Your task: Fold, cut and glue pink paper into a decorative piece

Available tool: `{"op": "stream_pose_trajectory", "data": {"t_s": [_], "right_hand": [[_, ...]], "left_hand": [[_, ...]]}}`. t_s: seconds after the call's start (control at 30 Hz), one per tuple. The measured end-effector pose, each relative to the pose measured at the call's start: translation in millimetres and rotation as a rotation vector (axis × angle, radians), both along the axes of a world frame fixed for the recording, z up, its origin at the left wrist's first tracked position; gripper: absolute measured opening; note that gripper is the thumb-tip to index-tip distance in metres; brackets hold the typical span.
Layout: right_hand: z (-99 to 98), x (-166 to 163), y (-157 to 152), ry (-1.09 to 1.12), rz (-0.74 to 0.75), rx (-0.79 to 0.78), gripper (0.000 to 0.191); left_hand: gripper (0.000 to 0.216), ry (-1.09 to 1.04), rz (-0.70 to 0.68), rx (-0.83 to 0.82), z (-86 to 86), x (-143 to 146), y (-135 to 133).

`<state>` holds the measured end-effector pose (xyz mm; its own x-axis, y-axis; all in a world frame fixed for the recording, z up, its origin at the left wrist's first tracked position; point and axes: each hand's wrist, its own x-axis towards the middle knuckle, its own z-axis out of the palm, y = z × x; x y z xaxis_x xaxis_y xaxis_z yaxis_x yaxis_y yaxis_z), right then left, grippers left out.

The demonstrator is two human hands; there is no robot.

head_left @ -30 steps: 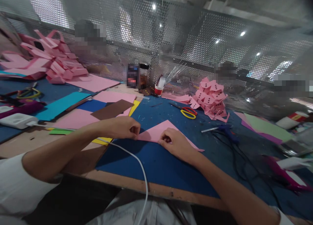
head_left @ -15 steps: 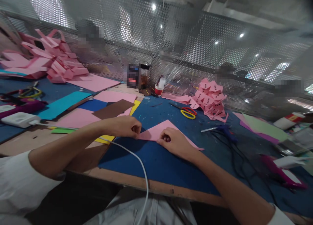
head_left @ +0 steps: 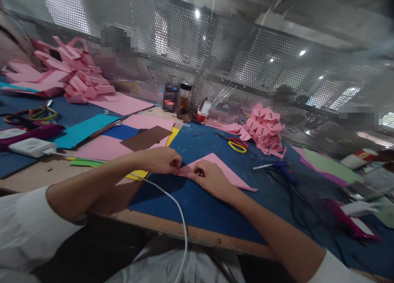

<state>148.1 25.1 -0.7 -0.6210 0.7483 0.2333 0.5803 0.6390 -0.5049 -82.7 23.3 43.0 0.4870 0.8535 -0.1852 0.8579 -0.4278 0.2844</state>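
A folded pink paper triangle (head_left: 224, 171) lies on the blue mat (head_left: 197, 203) in front of me. My left hand (head_left: 161, 160) is curled into a pinch on the triangle's left corner. My right hand (head_left: 207, 179) is closed too, with its fingertips pressing on the near edge of the same paper, close to the left hand. A white cable (head_left: 172, 205) runs from under my left wrist down toward my body.
Yellow-handled scissors (head_left: 235, 144) and a pile of dotted pink cut-outs (head_left: 264, 129) lie behind the paper. Sheets of pink, brown, yellow and blue card (head_left: 135, 137) lie left. A glue gun with black cord (head_left: 285, 170) rests right. A perforated metal screen (head_left: 234, 61) backs the table.
My right hand has slid left along the paper's near edge toward my left hand. The left hand keeps its pinch on the corner. The camera has shifted slightly.
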Motion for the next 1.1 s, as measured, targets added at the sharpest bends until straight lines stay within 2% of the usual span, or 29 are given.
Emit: {"op": "stream_pose_trajectory", "data": {"t_s": [0.2,0.43,0.57,0.83,1.1], "right_hand": [[3.3,-3.7,-1.1,-0.075,-0.055,-0.001,0.015],[10.0,-9.2,-2.1,-0.168,-0.062,0.024,0.018],[13.2,-12.1,-3.6,-0.213,-0.081,0.041,0.017],[12.6,-18.9,-5.2,-0.282,-0.125,0.116,0.022],[13.7,-21.9,-2.6,-0.333,-0.135,0.087,0.024]], "left_hand": [[0.010,0.011,-0.019,0.012,0.4,1.2,-1.1],[0.018,0.000,-0.054,0.027,1.3,0.8,-2.7],[0.028,0.020,-0.028,0.032,-0.1,2.1,-1.9],[0.027,0.058,-0.002,0.076,-1.2,6.1,-3.1],[0.026,0.067,0.009,0.077,-2.9,6.9,-1.8]]}}
